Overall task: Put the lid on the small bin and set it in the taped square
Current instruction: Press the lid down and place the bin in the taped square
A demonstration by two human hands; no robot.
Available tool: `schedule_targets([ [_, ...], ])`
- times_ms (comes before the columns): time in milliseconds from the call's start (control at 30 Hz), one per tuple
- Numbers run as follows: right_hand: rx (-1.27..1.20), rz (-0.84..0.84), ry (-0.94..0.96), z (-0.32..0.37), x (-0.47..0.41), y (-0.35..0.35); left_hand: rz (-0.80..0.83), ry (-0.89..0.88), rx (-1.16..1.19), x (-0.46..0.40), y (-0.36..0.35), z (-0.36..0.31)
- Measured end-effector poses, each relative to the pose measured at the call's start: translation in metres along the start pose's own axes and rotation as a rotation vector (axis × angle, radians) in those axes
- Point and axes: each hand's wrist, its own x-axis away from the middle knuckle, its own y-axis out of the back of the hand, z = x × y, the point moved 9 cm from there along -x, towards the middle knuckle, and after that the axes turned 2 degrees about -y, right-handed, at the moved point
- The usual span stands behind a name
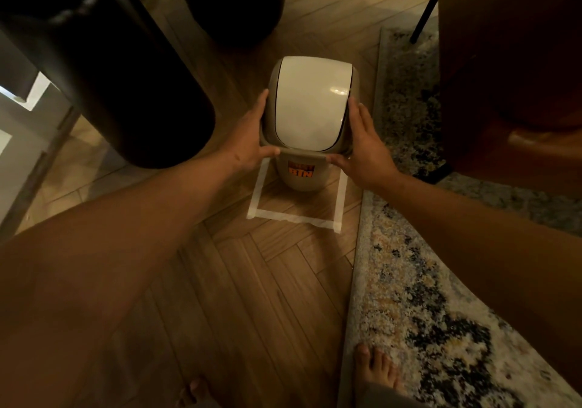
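Observation:
A small beige bin (pixel 303 177) with an orange label stands inside the white taped square (pixel 296 217) on the wooden floor. Its lid (pixel 310 105), beige with a white swing flap, sits on top of the bin. My left hand (pixel 248 138) grips the lid's left side, thumb on the front rim. On the opposite side, my right hand (pixel 367 146) holds the lid, thumb also on the front rim. The far tape edge is hidden behind the bin.
A dark leather seat (pixel 119 70) stands close on the left and another dark one (pixel 233 1) behind the bin. A brown armchair (pixel 510 61) is on the right. A patterned rug (pixel 419 297) runs along the right edge of the square. My bare feet (pixel 374 366) show at the bottom.

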Motion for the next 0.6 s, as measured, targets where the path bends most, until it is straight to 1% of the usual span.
schedule_targets([
  [600, -0.025, 0.013, 0.011, 0.0002, -0.0003, -0.0029, 0.004, 0.000, -0.015, -0.0036, -0.0016, 0.0048],
])
